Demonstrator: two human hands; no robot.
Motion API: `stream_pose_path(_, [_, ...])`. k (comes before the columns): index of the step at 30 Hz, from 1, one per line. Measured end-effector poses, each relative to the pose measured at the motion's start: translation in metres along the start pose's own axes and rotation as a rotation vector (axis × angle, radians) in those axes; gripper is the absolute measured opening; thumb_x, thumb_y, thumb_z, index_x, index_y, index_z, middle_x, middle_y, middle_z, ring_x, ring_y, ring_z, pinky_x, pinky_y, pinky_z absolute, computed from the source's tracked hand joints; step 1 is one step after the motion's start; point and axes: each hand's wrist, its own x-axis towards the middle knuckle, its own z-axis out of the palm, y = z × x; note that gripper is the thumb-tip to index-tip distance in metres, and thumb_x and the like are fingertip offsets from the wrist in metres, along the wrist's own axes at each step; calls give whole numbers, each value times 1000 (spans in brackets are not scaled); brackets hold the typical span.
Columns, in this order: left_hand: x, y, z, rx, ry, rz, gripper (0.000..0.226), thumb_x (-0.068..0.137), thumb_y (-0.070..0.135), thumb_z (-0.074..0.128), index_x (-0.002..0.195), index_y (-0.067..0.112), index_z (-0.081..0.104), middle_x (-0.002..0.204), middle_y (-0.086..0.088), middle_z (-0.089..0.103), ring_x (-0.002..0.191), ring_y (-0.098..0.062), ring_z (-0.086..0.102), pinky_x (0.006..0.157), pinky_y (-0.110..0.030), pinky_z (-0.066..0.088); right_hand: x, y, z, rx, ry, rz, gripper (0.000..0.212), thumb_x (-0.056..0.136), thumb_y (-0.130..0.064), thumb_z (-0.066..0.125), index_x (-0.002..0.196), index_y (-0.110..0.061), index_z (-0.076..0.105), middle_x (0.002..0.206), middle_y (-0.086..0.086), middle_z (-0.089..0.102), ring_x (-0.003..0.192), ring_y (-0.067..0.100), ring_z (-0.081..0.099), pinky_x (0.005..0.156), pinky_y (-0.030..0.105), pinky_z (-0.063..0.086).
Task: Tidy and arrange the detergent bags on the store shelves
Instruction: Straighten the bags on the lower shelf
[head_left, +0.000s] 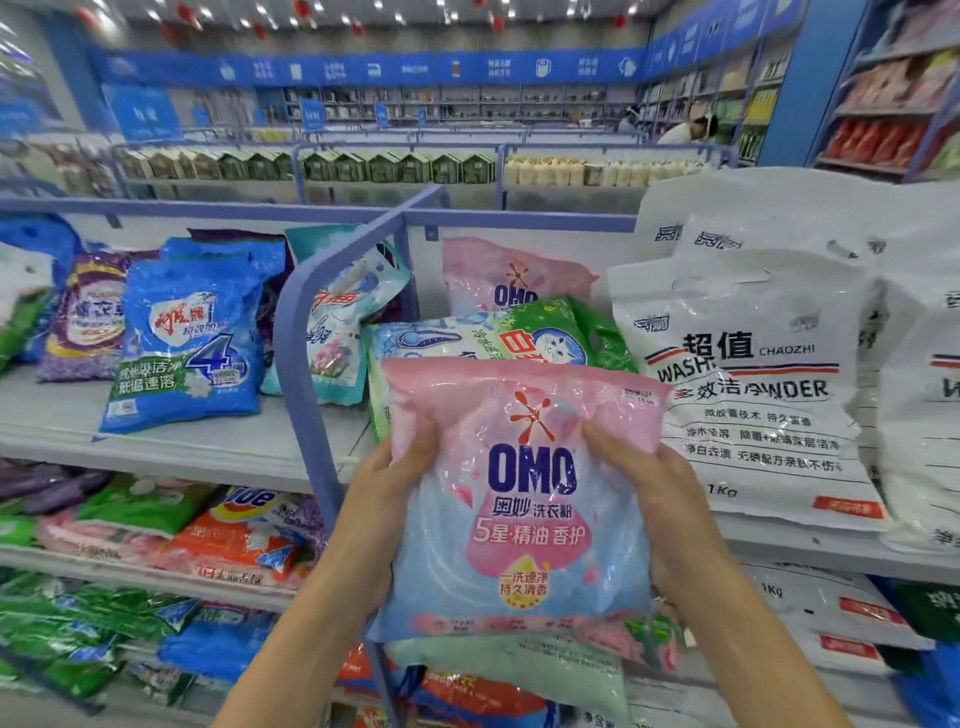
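The pink OMO detergent bag (524, 499) stands upright, long axis vertical, gripped at both side edges by the left hand (387, 499) and right hand (662, 493), just in front of the matching OMO bag (511, 275), probably its slot.

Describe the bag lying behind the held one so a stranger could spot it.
On the top shelf, right of the blue divider rail, it lies before the rear pink OMO bag, left of the white bags. Only this green bag shows a cartoon cat face.
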Motion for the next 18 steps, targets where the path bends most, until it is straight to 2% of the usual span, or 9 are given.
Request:
stream_pose_path(2, [13,7,-1,17,19,13,34,97,40,61,117,15,70,105,-14,78,92,-34,77,84,-48,59,13,2,7,-3,2,9,32,85,-18,78,114,-7,75,109,18,77,102,37,74,100,57,53])
stream_pose_path(5, [40,16,-1,49,33,13,34,96,41,63,118,17,70,107,-13,78,95,-34,76,95,-56,55,31,3,18,-30,49,-31,27,91,-19,74,116,-7,73,109,15,77,104,36,74,102,56,53])
stream_pose_path(8, [68,28,3,73,23,-19,46,91,51,65,114,11,75,106,-15,78,97,-34,76,98,-54,54,49,-5,26,-81,78,-105,22,93,-18,72,112,-8,73,106,13,78,101,34,75,94,49,57])
stream_pose_path(11, [86,33,7,147,-9,-64,50,90,60,63,93,13,82,97,-11,79,91,-29,77,96,-48,55,66,-11,27,-171,131,-164,20,91,-19,74,109,-11,74,101,9,80,92,25,77,82,38,60])
stream_pose_path(13, [92,32,11,291,11,-22,55,92,65,55,87,16,79,81,2,80,74,-14,77,82,-38,56,76,-10,25,-233,193,-226,18,90,-18,76,108,-13,75,95,2,80,86,15,77,70,24,60])
stream_pose_path(15, [99,31,12,471,11,39,61,93,70,47,83,17,76,67,15,75,62,-6,71,71,-33,52,83,-10,22,-282,231,-266,13,91,-21,75,104,-19,75,89,-7,80,82,9,76,67,19,56])
stream_pose_path(18, [105,23,11,583,-33,93,71,93,74,42,82,12,75,76,7,78,75,-15,75,79,-37,54,88,-10,12,-296,257,-278,6,92,-19,73,96,-24,73,80,-14,78,73,3,75,59,14,54])
